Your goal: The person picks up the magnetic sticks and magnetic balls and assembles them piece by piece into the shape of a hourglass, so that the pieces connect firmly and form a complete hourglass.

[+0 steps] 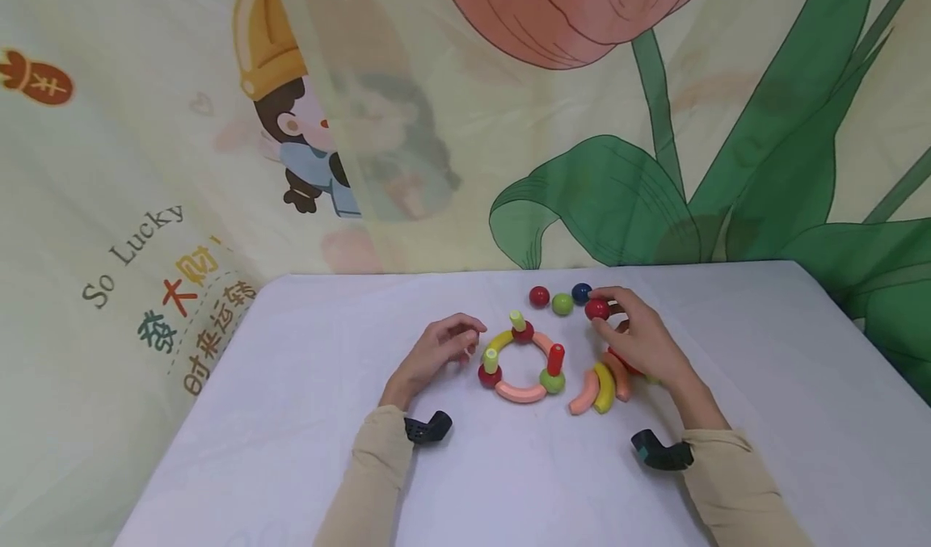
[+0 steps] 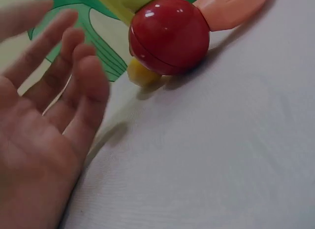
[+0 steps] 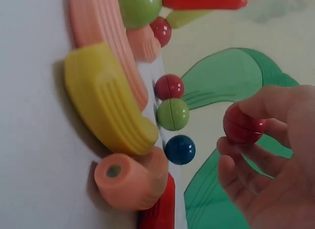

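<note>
Between its thumb and fingers my right hand (image 1: 650, 341) pinches a red ball (image 3: 241, 124), held above the white table at the back right. My left hand (image 1: 440, 351) holds nothing, its fingers loosely bent beside the left edge of a ring of joined pieces. That ring has a pink curved piece (image 1: 520, 393) in front, a yellow one behind and another pink one at right. Balls join them: a red ball (image 1: 490, 376), a green ball (image 1: 552, 381) and a red one at the back. Upright on these stand pale green rods (image 1: 490, 360) and a red rod (image 1: 556, 359).
Loose red (image 1: 539, 296), green (image 1: 562, 304) and blue (image 1: 581, 292) balls lie near the table's back edge. Curved pieces, including a yellow one (image 1: 604, 388), lie right of the ring, partly under my right hand. A printed cloth (image 1: 422, 232) hangs behind the white table (image 1: 291, 450).
</note>
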A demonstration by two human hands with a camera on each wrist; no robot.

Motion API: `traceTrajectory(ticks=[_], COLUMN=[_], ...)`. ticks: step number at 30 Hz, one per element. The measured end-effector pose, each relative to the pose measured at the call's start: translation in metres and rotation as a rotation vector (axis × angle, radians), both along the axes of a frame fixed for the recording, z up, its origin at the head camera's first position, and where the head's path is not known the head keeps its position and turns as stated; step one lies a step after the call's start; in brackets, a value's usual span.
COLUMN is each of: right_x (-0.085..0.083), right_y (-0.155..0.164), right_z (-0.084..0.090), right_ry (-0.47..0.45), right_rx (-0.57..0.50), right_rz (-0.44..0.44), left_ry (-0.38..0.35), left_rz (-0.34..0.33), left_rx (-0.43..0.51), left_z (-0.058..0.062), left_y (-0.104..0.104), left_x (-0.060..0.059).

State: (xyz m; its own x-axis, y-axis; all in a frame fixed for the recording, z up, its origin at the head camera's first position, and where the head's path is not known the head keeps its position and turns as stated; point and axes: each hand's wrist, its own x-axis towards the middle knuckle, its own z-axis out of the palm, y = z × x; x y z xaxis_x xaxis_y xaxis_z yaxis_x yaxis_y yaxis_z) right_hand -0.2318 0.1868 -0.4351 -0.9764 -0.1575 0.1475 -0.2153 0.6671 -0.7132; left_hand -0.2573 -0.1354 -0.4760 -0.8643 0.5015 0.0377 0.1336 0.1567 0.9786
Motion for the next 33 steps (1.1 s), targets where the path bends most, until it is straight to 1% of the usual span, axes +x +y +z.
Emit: traceTrajectory(ticks=[2,4,5,10,12,13,15,18,19,20,22,26,29,33], right_x=[0.004,0.008,0.01,0.019,0.022,0.023,0.025,0.027,0.027,0.027,0.027,0.029,0.031,0.029], right_y=[-0.004,-0.007,-0.007,-0.008,-0.008,-0.009,-0.01,-0.012,-0.013,-0.014,-0.016,-0.017,-0.017,-0.02], right_z=[0.001,0.002,0.001,0.003,0.005,0.006,0.009,0.013,0.013,0.014,0.015,0.017,0.017,0.017], right_ry=[0.003,0.004,0.003,0.013,0.018,0.02,0.03,0.053,0.062,0.068,0.072,0.054,0.049,0.065], right_rx=[-0.02,-0.045,-0.054,-0.076,-0.089,-0.094,-0.106,-0.116,-0.114,-0.114,-0.105,-0.08,-0.074,-0.066], right_rz=[0.022,0.042,0.05,0.062,0.074,0.084,0.11,0.156,0.17,0.187,0.212,0.234,0.235,0.262], left_ry=[-0.032,-0.057,-0.064,-0.072,-0.089,-0.097,-0.105,-0.09,-0.082,-0.079,-0.086,-0.108,-0.103,-0.089], left_rz=[-0.05,-0.086,-0.092,-0.052,-0.068,-0.098,-0.184,-0.308,-0.337,-0.353,-0.359,-0.326,-0.317,-0.321], left_rx=[0.106,0.16,0.179,0.287,0.351,0.39,0.462,0.558,0.573,0.575,0.555,0.429,0.358,0.338], left_z=[-0.001,-0.002,-0.002,-0.005,-0.005,-0.005,-0.006,-0.007,-0.008,-0.009,-0.01,-0.01,-0.009,-0.01], left_y=[-0.003,-0.005,-0.005,-0.003,-0.002,-0.002,-0.002,-0.001,-0.002,-0.002,-0.002,0.001,0.004,0.005], left_x=[0.002,0.005,0.007,0.011,0.012,0.012,0.011,0.008,0.007,0.006,0.005,0.006,0.006,0.005])
